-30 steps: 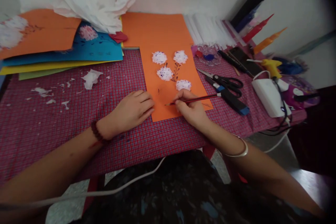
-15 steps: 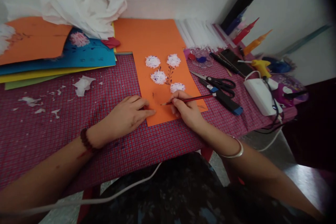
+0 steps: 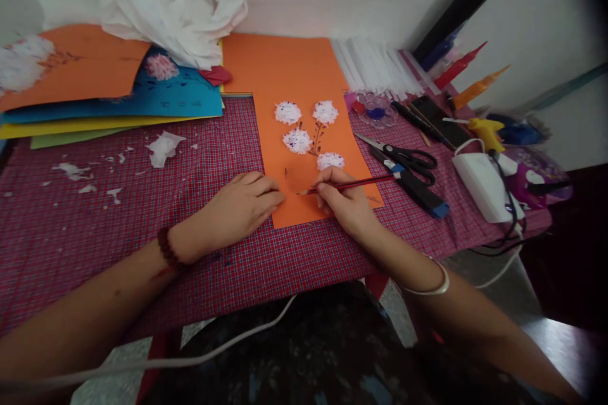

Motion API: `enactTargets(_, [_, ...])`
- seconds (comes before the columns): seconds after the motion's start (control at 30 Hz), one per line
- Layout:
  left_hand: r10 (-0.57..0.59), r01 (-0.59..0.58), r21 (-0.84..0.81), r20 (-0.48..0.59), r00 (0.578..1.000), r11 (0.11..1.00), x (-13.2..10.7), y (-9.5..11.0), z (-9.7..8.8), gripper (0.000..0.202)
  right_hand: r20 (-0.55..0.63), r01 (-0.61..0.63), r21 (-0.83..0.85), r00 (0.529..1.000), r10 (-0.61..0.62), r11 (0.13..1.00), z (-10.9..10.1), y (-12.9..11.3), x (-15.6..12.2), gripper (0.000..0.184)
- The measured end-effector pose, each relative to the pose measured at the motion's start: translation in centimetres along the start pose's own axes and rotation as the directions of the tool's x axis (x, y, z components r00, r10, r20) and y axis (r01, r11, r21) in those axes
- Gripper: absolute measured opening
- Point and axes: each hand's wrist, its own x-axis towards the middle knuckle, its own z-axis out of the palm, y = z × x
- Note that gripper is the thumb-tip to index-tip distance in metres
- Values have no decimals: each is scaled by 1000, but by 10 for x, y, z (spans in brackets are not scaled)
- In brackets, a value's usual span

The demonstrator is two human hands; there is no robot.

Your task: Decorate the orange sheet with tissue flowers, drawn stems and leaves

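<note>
A red and black pencil [image 3: 354, 184] is pinched in my right hand [image 3: 349, 201], its tip at the lower part of an orange paper sheet [image 3: 294, 212]. My left hand [image 3: 242, 205] lies flat, fingers stretched out, at the sheet's left edge on the checked cloth. Several fluffy white paper flowers [image 3: 297, 140] sit on the sheet, with a dark painted stem [image 3: 317, 139] among them. A short dark mark [image 3: 285, 172] shows left of the pencil tip.
Scissors [image 3: 403, 157] and a box cutter [image 3: 420, 193] lie right of the sheet. Beyond them are a white glue gun [image 3: 487, 183], a phone [image 3: 441, 123] and glue sticks [image 3: 380, 66]. Coloured papers [image 3: 180, 101], crumpled white tissue [image 3: 180, 6] and tissue scraps [image 3: 164, 149] lie left.
The whole view has shifted, so everything appears slightly farther right. My left fingers, with the index finger stretched out before, now lie closer together. The right hand keeps its hold on the pencil.
</note>
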Motion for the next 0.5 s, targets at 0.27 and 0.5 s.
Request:
enactTargets(0.27, [-43, 44, -25, 10, 999, 999, 2, 2, 0, 22, 16, -40, -6, 999, 40, 999, -1, 1, -2, 13])
enactTargets(0.5, [-53, 51, -66, -19, 998, 997, 3, 1, -1, 24, 21, -24, 2, 999, 24, 1000, -1, 1, -2, 22])
